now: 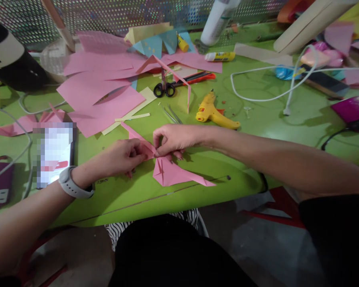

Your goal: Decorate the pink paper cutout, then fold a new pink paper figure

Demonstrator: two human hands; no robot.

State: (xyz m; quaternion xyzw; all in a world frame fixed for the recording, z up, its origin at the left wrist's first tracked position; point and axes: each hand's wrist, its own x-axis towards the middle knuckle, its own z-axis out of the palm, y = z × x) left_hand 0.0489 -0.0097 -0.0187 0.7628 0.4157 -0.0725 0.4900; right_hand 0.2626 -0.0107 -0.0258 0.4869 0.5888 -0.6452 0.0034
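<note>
A folded piece of pink paper point(175, 173) lies near the front edge of the green table, with pointed arms running to upper left and lower right. My left hand point(128, 156) grips its left part, thumb and fingers closed at the paper's edge. With thumb and forefinger pinched, my right hand point(172, 140) holds the paper at its narrow middle, close beside the left fingertips. Part of the fold there is hidden by my fingers. Just beyond the right hand lie metal tweezers point(172, 114), partly covered by that hand.
A yellow hot glue gun point(214, 112), black-handled scissors point(164, 88) and pink sheets point(101, 89) lie behind my hands. A phone point(55, 153) is by my left wrist. Glue sticks point(219, 56), a white cable point(266, 97) and a dark bottle point(14, 59) stand or lie farther out.
</note>
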